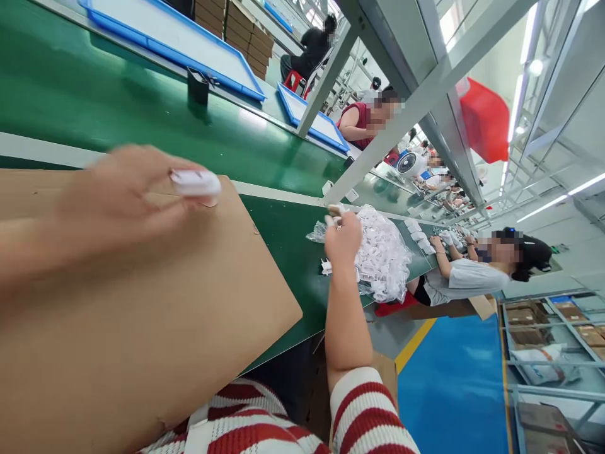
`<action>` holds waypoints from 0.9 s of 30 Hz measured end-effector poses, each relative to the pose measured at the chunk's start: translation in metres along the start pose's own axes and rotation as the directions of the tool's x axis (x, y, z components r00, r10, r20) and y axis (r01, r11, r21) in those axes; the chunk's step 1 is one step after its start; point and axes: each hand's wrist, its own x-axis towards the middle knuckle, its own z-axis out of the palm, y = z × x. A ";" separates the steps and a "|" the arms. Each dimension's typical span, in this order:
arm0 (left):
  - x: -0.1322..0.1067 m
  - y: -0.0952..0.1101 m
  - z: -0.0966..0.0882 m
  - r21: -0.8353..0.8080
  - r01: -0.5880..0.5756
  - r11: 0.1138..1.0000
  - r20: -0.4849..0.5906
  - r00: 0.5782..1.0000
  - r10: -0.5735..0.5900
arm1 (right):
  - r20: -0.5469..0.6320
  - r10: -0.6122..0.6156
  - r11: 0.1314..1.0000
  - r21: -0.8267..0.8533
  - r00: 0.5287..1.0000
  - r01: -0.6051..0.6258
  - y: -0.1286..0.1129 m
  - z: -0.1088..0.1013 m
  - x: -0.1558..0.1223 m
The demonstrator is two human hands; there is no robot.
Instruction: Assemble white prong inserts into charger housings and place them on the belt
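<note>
Over the cardboard sheet (222, 284), my left hand (118, 189) is smeared by motion. Between its thumb and fingers it pinches a small white plastic piece (197, 184) with a rounded end. My right hand (344, 238) reaches out to the left edge of a heap of small white plastic parts (380, 252) lying in a clear plastic bag. Its fingers are curled and closed, with something white at the tips that I cannot make out. Just below that hand, a few loose white parts (326, 267) lie on the green table (271, 233).
Blue-rimmed trays (189, 47) and a black holder (197, 86) stand across the green surface. A grey metal post (331, 75) rises beyond the heap. At the right, a co-worker in a grey shirt (466, 279) sits at the same table. Shelving (553, 359) stands beyond the blue floor.
</note>
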 end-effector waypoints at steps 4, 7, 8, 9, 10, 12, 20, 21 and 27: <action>0.050 -0.021 -0.019 0.146 0.169 0.975 -0.100 0.983 -0.156 | 0.021 0.337 0.857 -0.421 0.941 -0.297 0.045 -0.019 0.022; 0.083 -0.050 -0.014 0.154 0.280 0.948 -0.003 0.959 -0.283 | 0.019 0.348 0.864 -0.394 0.937 -0.313 0.054 -0.014 0.022; 0.091 -0.059 -0.010 0.161 0.325 0.932 0.001 0.944 -0.329 | 0.007 0.332 0.879 -0.365 0.943 -0.307 0.054 -0.013 0.021; 0.097 -0.068 -0.007 0.156 0.363 0.919 0.006 0.930 -0.368 | -0.005 0.317 0.893 -0.334 0.948 -0.300 0.054 -0.011 0.020; 0.101 -0.075 -0.004 0.141 0.399 0.906 0.022 0.914 -0.405 | -0.017 0.303 0.907 -0.301 0.953 -0.293 0.053 -0.011 0.019; 0.103 -0.083 0.000 0.097 0.448 0.889 0.067 0.888 -0.454 | -0.029 0.279 0.932 -0.231 0.960 -0.278 0.052 -0.009 0.017; 0.062 -0.060 0.003 0.100 -0.005 0.995 0.061 0.998 -0.002 | 0.312 0.164 0.525 0.776 0.936 -0.351 0.021 0.019 -0.001; 0.057 -0.055 0.005 0.078 -0.056 0.995 0.161 0.986 0.043 | 0.375 0.117 0.472 0.793 0.919 -0.384 0.015 0.020 -0.004; 0.022 -0.021 0.023 -0.056 0.089 0.994 0.305 0.950 -0.068 | 0.530 0.007 0.432 0.763 0.848 -0.481 -0.010 0.017 -0.016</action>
